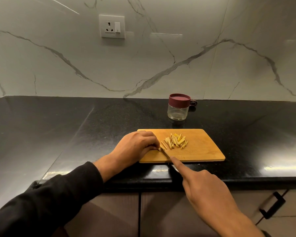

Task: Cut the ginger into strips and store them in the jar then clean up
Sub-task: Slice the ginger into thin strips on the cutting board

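Observation:
A wooden cutting board [200, 151] lies near the front edge of the black counter. A pile of pale ginger strips [175, 142] sits on its middle. My left hand [135, 147] rests on the board's left part, its curled fingertips pinching a small ginger piece [159, 148]. My right hand [203, 187] grips a knife [167, 154], index finger stretched along the blade's back; the blade meets the ginger piece beside my left fingertips. The handle is hidden in my palm. A clear jar [178, 112] with a maroon lid [179, 99] on it stands behind the board.
A small dark object [193, 102] lies behind the jar by the marble wall. A wall socket [112, 26] sits above the counter. Cabinet doors with a black handle [272, 206] are below the counter edge.

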### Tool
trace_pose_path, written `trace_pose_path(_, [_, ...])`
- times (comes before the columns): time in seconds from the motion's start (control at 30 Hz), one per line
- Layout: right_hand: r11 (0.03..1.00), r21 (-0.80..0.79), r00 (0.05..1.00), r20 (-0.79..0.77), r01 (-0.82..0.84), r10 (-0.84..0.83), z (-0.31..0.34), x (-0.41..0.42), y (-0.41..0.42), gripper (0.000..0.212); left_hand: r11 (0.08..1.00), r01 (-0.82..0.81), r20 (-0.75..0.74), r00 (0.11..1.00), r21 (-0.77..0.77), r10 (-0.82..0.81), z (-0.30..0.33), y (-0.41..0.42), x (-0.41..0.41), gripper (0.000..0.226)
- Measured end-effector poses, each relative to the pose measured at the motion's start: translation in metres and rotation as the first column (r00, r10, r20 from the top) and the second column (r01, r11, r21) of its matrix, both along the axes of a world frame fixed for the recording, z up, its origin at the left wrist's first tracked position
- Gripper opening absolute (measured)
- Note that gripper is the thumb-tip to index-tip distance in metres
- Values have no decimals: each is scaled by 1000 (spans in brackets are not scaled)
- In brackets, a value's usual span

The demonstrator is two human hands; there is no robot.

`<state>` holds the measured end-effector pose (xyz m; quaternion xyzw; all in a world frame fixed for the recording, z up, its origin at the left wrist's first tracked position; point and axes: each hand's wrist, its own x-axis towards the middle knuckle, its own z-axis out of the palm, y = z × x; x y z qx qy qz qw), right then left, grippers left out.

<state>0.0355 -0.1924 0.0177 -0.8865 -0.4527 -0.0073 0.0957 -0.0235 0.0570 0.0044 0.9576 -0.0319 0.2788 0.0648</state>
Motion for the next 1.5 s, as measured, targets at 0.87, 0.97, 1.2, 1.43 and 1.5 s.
trace_pose_path(0.87, [988, 157, 996, -94, 11, 4, 7, -4, 1, 60, 999, 22, -4, 1000, -49, -22, 1, 0, -1, 13])
trace_pose_path(0.97, [989, 150, 995, -98, -12, 27, 4, -7, 7, 58, 999, 19, 6, 1000, -44, -19, 1, -1, -1, 13])
trace_pose_path(1.2, [986, 160, 994, -103, 54, -38, 5, -1, 3, 60, 999, 28, -8, 1000, -46, -28, 1, 0, -1, 14])
trace_pose_path(1.43, [990, 144, 996, -92, -1, 14, 4, -10, 8, 59, 999, 21, -3, 1000, -37, -21, 1, 0, -1, 13])
trace_pose_path(1.5, [989, 147, 995, -101, -2, 17, 3, -8, 8, 59, 999, 20, -8, 1000, -40, -20, 1, -1, -1, 13])
